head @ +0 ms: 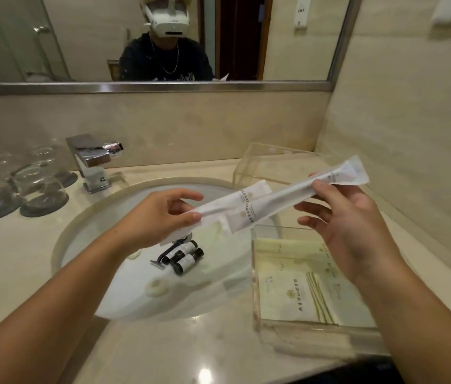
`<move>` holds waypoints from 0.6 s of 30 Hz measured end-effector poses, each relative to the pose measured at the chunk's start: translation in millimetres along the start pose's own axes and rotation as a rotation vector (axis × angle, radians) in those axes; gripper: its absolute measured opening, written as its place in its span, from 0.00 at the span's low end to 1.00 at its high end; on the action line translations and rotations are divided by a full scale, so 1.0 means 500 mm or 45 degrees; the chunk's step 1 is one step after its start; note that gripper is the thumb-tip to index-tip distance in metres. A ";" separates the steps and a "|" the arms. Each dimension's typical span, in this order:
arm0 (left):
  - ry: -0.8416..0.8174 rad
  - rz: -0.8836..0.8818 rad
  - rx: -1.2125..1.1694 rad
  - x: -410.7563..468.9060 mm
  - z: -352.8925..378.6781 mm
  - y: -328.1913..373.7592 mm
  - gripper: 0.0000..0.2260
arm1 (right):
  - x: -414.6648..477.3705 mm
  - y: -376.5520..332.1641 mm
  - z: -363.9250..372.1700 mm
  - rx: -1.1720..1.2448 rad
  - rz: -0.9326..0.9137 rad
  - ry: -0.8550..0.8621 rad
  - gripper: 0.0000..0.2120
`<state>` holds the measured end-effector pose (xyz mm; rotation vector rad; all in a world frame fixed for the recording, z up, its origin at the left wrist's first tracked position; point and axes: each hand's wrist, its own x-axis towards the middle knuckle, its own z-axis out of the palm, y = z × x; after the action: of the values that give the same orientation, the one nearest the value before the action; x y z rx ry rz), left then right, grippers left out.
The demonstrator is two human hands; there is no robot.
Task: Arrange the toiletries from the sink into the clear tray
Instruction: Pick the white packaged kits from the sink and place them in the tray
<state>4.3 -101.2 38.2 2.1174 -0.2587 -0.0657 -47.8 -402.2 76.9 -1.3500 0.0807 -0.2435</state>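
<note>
Left hand (157, 217) pinches one end of two long white packets (263, 200), right hand (352, 225) holds the other end, clear tray (255, 273) under right hand, small bottles (185, 259) in sink (124, 297) under left hand.

Packets (274, 198) between left hand (157, 217), right hand (357, 231)

left forearm (60, 278) bare, reaching in from lower left | left hand (160, 217) raised, thumb and fingertips pinching one end of the long white packets (249, 206) | right forearm (424, 314) bare, coming up from lower right | right hand (354, 228) palm turned inward, thumb pressed on top near the packets' other end, fingers stretched underneath
</note>
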 end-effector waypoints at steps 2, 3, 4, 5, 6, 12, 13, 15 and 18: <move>-0.031 0.034 0.001 0.005 0.030 0.032 0.15 | 0.001 -0.020 -0.029 -0.022 -0.085 0.034 0.05; -0.053 0.051 0.007 0.007 0.046 0.049 0.15 | 0.001 -0.031 -0.042 -0.042 -0.129 0.046 0.05; -0.077 0.067 0.017 0.009 0.062 0.065 0.15 | 0.001 -0.043 -0.055 -0.071 -0.171 0.058 0.05; -0.102 0.085 0.033 0.010 0.078 0.082 0.15 | 0.001 -0.054 -0.068 -0.111 -0.214 0.068 0.05; -0.124 0.102 0.051 0.013 0.094 0.096 0.15 | 0.000 -0.065 -0.080 -0.153 -0.254 0.074 0.06; -0.190 0.177 0.142 0.030 0.174 0.155 0.15 | -0.004 -0.111 -0.142 -0.316 -0.428 0.121 0.07; -0.192 0.186 0.158 0.033 0.187 0.159 0.15 | -0.003 -0.116 -0.151 -0.344 -0.454 0.120 0.08; -0.192 0.206 0.165 0.038 0.210 0.165 0.13 | -0.002 -0.122 -0.162 -0.424 -0.497 0.122 0.10; -0.213 0.257 0.233 0.045 0.239 0.173 0.10 | -0.006 -0.119 -0.172 -0.537 -0.535 0.110 0.11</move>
<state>-5.4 -249.8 48.9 2.2580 -0.5961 -0.1037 -75.1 -495.6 115.6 -1.7701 -0.0869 -0.6679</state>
